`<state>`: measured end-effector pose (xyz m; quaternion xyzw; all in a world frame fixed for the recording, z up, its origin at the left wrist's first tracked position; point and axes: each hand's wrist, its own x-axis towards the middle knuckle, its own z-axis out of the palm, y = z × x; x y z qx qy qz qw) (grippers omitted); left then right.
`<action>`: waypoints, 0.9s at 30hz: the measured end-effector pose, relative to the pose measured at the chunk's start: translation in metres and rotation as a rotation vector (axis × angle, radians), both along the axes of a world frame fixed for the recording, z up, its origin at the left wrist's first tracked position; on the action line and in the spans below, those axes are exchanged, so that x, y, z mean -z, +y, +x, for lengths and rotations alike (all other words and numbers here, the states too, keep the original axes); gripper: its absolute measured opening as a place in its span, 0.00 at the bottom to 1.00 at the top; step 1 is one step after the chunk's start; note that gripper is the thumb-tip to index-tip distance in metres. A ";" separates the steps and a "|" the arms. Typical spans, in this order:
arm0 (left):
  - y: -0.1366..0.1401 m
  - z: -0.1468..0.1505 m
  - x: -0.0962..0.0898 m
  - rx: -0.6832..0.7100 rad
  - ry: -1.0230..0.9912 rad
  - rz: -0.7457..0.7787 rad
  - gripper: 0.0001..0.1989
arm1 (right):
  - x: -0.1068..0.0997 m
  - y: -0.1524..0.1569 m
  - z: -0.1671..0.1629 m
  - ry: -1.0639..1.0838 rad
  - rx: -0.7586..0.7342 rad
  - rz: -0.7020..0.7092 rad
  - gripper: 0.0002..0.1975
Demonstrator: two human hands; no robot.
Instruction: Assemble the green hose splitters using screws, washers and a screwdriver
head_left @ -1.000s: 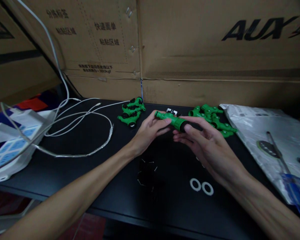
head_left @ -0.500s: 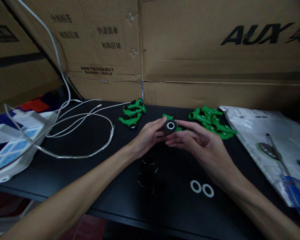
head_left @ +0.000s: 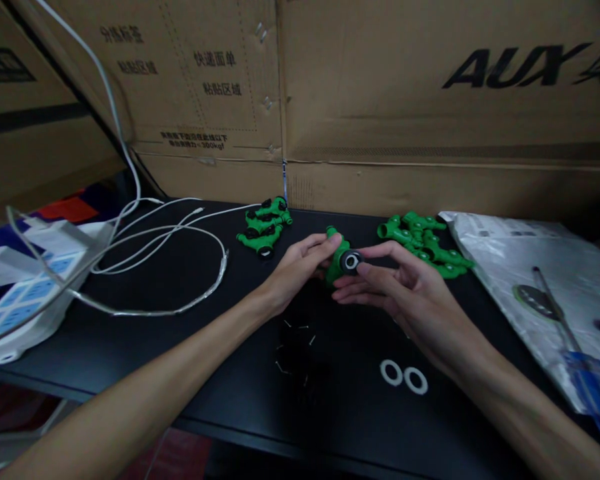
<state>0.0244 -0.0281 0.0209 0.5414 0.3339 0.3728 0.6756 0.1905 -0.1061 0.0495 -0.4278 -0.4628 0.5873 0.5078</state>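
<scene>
Now left fingers (head_left: 331, 245) clasp the green fitting (head_left: 335, 265), right fingers (head_left: 377, 277) pinching its black cap (head_left: 349, 269), newly swung rightward.

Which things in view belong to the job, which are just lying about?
Likely job:
green plastic fitting with black collar, in left hand and right hand
green fittings with black parts, left
green fittings, right
two flat white rings

Seemingly lying about:
white cables
white power strip with blue sockets
silver plastic bag
blue-handled screwdriver

Cardboard (head_left: 380, 120) behind a black table (head_left: 350, 420)
</scene>
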 end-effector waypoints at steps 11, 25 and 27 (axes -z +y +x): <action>-0.001 0.003 -0.001 -0.084 0.008 0.126 0.21 | 0.004 0.002 0.001 -0.118 0.022 0.033 0.16; -0.001 0.002 0.001 -0.079 0.090 0.116 0.25 | 0.007 0.002 0.000 -0.252 0.063 0.103 0.18; -0.001 0.002 0.001 -0.078 0.096 0.119 0.25 | 0.008 0.002 0.000 -0.257 0.067 0.103 0.19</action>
